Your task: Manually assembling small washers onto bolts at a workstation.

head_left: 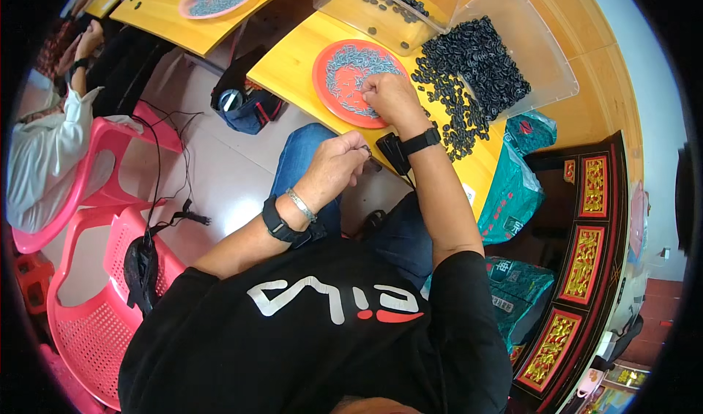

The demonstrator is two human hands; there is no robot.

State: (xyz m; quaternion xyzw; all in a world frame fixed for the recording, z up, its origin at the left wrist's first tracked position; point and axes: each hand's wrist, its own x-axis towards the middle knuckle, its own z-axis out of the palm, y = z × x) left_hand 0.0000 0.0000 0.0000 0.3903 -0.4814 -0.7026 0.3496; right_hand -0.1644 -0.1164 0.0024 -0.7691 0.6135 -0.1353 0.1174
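My left hand (335, 169) is closed in front of the table edge, above my lap. A small dark piece (367, 150) shows between its thumb and fingers, looking like one of the small black ring-like parts (454, 99) heaped on the table. My right hand (394, 101) reaches over the right side of a round red plate (320, 84), fingers pinched together at its contents. Many small grey metal pieces (355, 62), like screws or pins, lie spread in the plate. Whatever the right fingertips hold is hidden.
A clear plastic bin (548, 62) on its side spills black parts over the yellow table (289, 68); another clear bin (344, 4) stands behind the plate. Teal bags (512, 194) sit at the right. Pink chairs (91, 282) and a seated person (51, 150) are at the left.
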